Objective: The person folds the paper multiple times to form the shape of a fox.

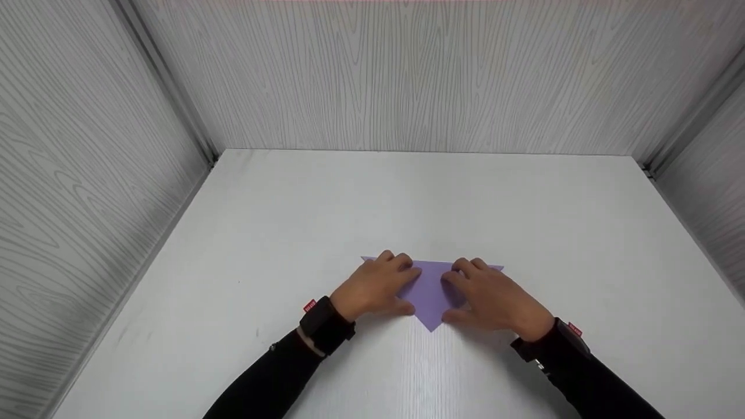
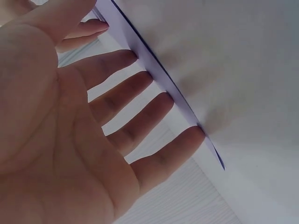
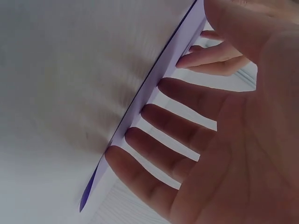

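A purple sheet of paper (image 1: 430, 291), folded into a triangle, lies on the white table with its long straight edge away from me and one point toward me. On its left part my left hand (image 1: 381, 285) presses with spread fingertips, its thumb by the near point. My right hand (image 1: 492, 297) mirrors it on the right part. In the left wrist view, the fingertips touch the paper (image 2: 166, 86) along a row. The right wrist view shows the right fingers likewise against the paper (image 3: 140, 100), with one corner slightly lifted. Both palms are raised off the sheet.
The white table (image 1: 291, 203) is bounded by a grey wood-grain back panel (image 1: 378, 75) and by side panels at left (image 1: 70, 174) and right. Black bands (image 1: 327, 326) sit on both wrists, over dark sleeves.
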`<state>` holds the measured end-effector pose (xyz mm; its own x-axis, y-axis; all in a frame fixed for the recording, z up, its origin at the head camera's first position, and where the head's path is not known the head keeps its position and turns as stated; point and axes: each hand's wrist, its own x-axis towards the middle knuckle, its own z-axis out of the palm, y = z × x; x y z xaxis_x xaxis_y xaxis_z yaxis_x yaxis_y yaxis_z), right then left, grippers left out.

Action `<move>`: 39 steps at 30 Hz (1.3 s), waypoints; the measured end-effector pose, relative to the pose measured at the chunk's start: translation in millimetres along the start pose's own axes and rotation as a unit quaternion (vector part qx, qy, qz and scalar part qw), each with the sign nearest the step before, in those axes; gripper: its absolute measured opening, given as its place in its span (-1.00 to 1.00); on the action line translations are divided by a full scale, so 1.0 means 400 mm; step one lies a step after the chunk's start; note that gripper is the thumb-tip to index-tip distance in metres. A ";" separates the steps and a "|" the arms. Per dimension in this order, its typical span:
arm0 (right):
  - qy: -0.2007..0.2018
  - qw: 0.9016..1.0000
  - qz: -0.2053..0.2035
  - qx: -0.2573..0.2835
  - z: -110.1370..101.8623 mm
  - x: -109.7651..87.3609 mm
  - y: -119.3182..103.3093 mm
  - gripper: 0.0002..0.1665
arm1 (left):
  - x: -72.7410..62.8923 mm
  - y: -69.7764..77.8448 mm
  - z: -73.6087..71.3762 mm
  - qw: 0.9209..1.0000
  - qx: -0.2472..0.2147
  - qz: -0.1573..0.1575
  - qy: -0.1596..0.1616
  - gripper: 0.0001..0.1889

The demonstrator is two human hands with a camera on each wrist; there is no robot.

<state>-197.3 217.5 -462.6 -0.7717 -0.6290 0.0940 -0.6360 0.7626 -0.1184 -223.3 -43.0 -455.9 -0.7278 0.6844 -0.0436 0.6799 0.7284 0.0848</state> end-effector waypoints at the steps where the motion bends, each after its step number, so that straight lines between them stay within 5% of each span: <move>1: 0.003 1.000 0.001 -0.003 0.003 0.002 0.000 -0.28 | 0.001 -0.001 0.001 1.000 0.003 -0.001 0.000 -0.26; 21: 0.024 0.999 0.005 -0.026 0.019 0.014 0.003 -0.28 | 0.004 -0.002 0.006 0.999 0.022 0.005 0.026 -0.33; 39: 0.041 0.999 -0.003 -0.033 0.022 0.013 -0.011 -0.37 | 0.004 -0.022 0.007 1.000 0.001 0.020 0.011 -0.25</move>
<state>-198.4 209.4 -470.2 -0.7643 -0.6206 0.1751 -0.6368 0.7692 -0.0531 -230.0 -48.2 -459.6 -0.7013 0.7126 -0.0187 0.7091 0.7000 0.0845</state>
